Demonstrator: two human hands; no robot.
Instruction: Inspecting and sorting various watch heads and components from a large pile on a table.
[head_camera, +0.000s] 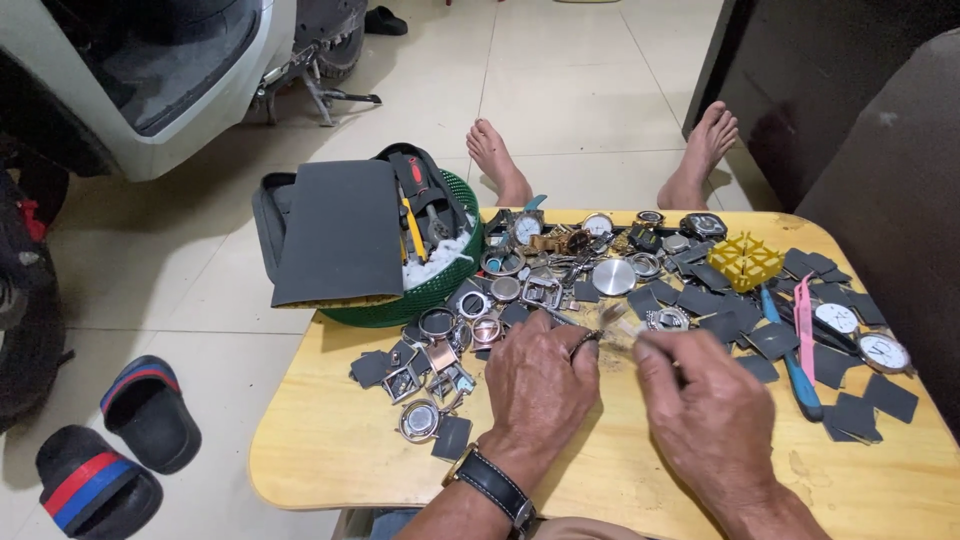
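Working at: both hands meet over a low wooden table (330, 440), just in front of a heap of watch parts (560, 280).
Left hand: the left hand (540, 385) lies knuckles up, fingers curled together, thumb and forefinger pinched on a small metal ring (587, 341).
Ring position: it sits at the left fingertips, near the table's middle, just before the heap.
Ring axis: too small and too hidden to tell which way it points.
Right hand: the right hand (705, 405) has its fingers bunched together on a thin tool (640, 338); the grip itself is hidden.
Tool axis: its short visible tip runs left and slightly away, toward the ring.
Wrist: a black-strapped watch (488, 482) is on the left wrist.
Nearby: a green basket (440, 285) at left, a yellow block (745, 262) and a blue-handled tool (795, 365) at right.
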